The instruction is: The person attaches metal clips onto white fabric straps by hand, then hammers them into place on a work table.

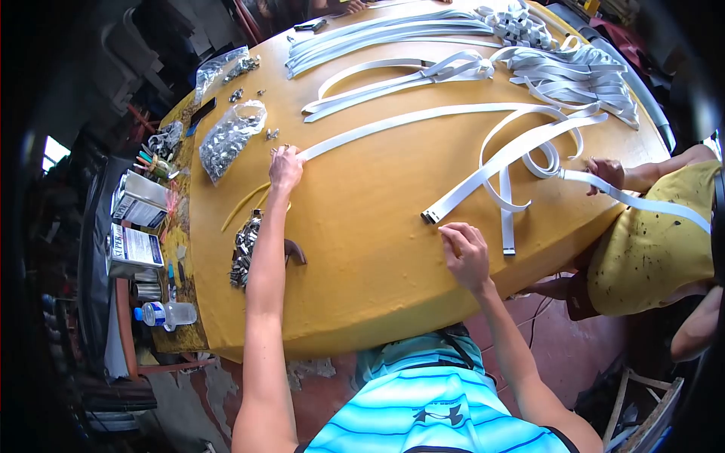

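My left hand (285,167) is at the left end of a long white strap (393,124), its fingers closed on that end. The strap runs right across the yellow table in a shallow arc towards a loose coil. My right hand (464,255) hovers over the table with its fingers loosely bent and nothing visible in them. Just beyond its fingertips lies the dark metal end piece (428,217) of another white strap (483,175). A third strap end with a metal tip (508,251) lies to the right of that hand.
By my left forearm are a pile of metal fittings (243,249) and a hammer (294,251). A plastic bag of fittings (231,140) lies beyond. Tins (136,245) and a bottle (168,314) line the left edge. Bundled straps (581,79) lie far right. A co-worker's hand (606,174) is at the right edge.
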### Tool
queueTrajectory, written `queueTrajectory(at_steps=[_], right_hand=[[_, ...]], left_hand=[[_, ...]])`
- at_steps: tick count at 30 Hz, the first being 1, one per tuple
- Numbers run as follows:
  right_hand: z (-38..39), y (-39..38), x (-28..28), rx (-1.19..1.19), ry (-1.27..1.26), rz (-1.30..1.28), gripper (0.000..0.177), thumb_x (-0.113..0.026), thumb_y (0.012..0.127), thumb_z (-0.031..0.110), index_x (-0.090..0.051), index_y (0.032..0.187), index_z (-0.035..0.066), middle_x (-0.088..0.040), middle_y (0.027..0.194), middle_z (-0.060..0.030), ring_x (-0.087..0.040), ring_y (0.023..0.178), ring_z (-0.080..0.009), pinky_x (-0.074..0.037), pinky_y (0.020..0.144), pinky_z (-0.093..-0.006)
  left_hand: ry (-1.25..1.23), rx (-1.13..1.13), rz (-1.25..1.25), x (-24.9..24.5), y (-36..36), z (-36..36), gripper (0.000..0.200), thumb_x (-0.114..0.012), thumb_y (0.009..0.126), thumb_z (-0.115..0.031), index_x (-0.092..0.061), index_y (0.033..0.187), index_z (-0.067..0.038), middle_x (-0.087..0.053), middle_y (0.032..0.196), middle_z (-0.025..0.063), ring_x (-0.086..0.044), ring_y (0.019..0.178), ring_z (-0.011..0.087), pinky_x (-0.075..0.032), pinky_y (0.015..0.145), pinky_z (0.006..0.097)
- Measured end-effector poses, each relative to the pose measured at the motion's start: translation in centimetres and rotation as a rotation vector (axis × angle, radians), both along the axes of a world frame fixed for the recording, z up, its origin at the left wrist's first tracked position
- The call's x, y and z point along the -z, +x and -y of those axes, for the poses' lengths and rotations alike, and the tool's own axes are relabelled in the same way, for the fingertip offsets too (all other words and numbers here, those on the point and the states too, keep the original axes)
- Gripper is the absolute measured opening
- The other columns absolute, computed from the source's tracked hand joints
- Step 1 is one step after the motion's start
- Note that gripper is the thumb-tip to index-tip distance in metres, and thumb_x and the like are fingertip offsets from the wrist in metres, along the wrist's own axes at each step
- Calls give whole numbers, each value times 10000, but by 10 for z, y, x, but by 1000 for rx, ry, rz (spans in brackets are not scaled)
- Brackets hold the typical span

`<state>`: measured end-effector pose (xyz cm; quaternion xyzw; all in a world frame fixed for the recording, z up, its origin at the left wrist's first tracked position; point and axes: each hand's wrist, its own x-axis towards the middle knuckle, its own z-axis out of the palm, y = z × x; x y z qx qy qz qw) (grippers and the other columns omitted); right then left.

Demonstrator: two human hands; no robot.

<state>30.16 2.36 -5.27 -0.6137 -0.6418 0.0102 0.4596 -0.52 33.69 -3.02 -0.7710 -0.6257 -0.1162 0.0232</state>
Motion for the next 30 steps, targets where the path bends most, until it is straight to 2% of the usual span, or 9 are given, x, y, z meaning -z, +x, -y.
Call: queueTrajectory(at_steps=[2,4,6,8,16,21,23,26,30], right_hand=[[-1,-1,2,-1,-6,-15,175,-696,807,10,-702,977,51,-679,966,-50,-625,840,-262,-506,767,-359],[0,2,4,27,-22,-15,174,-693,808,10,-703,976,52,-679,962,-52,-628,848,-265,-507,769,-361],[2,1,4,-3,-14,-90,173,-686,809,8,-705,974,53,-680,957,-55,-636,870,-269,-511,778,-371],[5,3,9,18,-26,-81,174,-683,810,8,-707,975,57,-680,957,-55,-638,878,-268,-511,786,-372],[0,-4,4,-28,-23,-18,165,-698,819,40,-714,978,81,-682,963,-39,-638,866,-249,-507,805,-356],[-12,-41,-7,-126,40,-77,162,-700,832,45,-710,988,87,-685,980,-40,-646,853,-244,-509,779,-356],[-15,-59,-9,-260,41,-99,222,-710,831,22,-715,1034,113,-692,995,-39,-648,873,-235,-515,761,-350],[-15,-78,-7,-350,32,-107,175,-691,845,42,-694,1015,85,-686,987,-54,-649,867,-248,-508,775,-359],[-9,-87,7,-394,-27,-103,195,-691,830,29,-697,1017,84,-682,987,-68,-651,878,-257,-508,774,-359]], left_hand=[[-163,45,201,-7,3,13,220,-659,914,-241,-733,1046,-82,-694,983,133,-654,921,250,-515,803,412],[-302,155,636,-15,7,49,207,-634,943,-213,-742,962,-38,-656,735,91,-579,624,137,-474,604,316],[-516,185,817,-36,2,96,207,-609,966,-166,-722,1022,-2,-617,704,34,-471,560,54,-388,507,237],[-496,159,1015,-51,4,152,187,-603,959,-90,-698,1072,25,-608,718,4,-451,533,38,-344,466,217],[-676,-22,973,-16,-50,263,223,-628,936,-29,-671,1140,51,-676,830,41,-519,569,49,-407,496,199],[-718,-46,1048,-6,-18,282,220,-643,931,-25,-680,1139,37,-687,846,46,-549,609,52,-438,514,199],[-645,-23,945,-8,-10,281,193,-658,925,-39,-689,1104,26,-681,796,46,-564,627,67,-454,538,222],[-493,-13,836,0,-14,282,168,-677,915,-47,-691,1067,23,-669,752,53,-582,642,87,-474,574,246],[-411,-104,865,5,-14,289,145,-694,902,-45,-688,1025,32,-670,762,66,-600,663,102,-485,601,259]])
